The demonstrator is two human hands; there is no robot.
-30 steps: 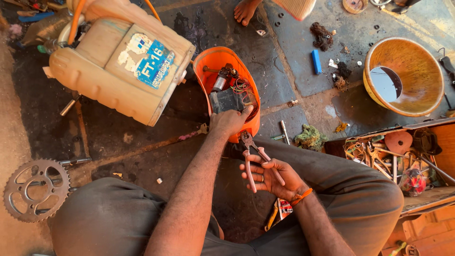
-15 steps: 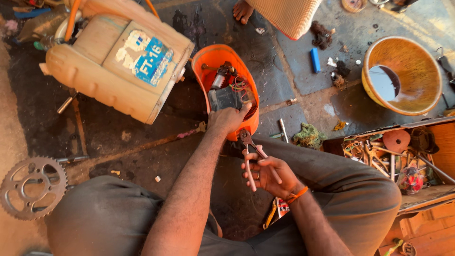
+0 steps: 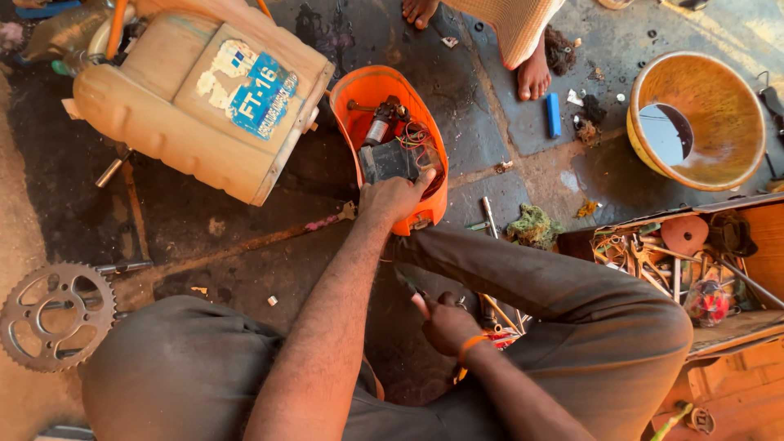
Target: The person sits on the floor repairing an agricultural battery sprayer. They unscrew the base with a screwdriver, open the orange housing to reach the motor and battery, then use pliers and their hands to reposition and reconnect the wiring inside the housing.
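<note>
My left hand [image 3: 396, 196] grips the near rim of an orange plastic shell [image 3: 359, 90] lying open on the ground, with the thumb reaching inside. Inside the shell are a small motor [image 3: 377, 131], a dark block [image 3: 390, 162] and tangled coloured wires [image 3: 418, 135]. My right hand [image 3: 445, 322], with an orange band at the wrist, is low between my knees. It is closed on pliers [image 3: 407, 282]; only the dark tip shows past the fingers.
A large beige tank [image 3: 163, 122] lies left of the shell. A toothed sprocket [image 3: 55, 314] sits at the far left. A yellow basin [image 3: 719, 98] with water and a wooden box of tools [image 3: 694, 269] are on the right. Another person's bare foot [image 3: 535, 75] stands beyond.
My right hand has dropped with the pliers from beside the shell down between my knees. My left hand stays on the shell's rim.
</note>
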